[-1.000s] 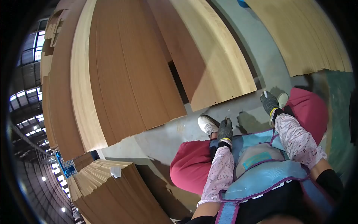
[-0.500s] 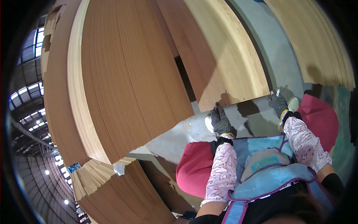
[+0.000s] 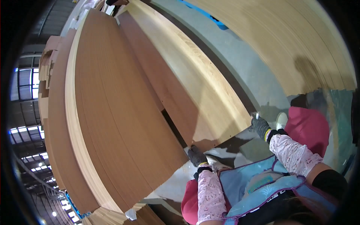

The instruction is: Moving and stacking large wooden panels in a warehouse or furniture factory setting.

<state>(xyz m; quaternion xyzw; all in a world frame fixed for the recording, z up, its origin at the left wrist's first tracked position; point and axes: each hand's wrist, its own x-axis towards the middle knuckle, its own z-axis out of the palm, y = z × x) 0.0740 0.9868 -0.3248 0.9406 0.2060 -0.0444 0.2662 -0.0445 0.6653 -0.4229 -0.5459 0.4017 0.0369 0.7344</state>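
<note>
Here's the long board (image 3: 202, 101), stretching from eleven o'clock to five! Left hand (image 3: 196, 156) grips its near edge at half past five, right hand (image 3: 260, 126) its corner at three. Brown stack (image 3: 112, 108) crowds nine (a dark gap (image 3: 174, 128) between); open grey floor (image 3: 243, 63) at two.

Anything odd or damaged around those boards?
One thing: a small white scrap by the panel stack at lower left, odd among flat boards; I can't tell what it is. The pale board at the right hand shows no clear damage.
</note>
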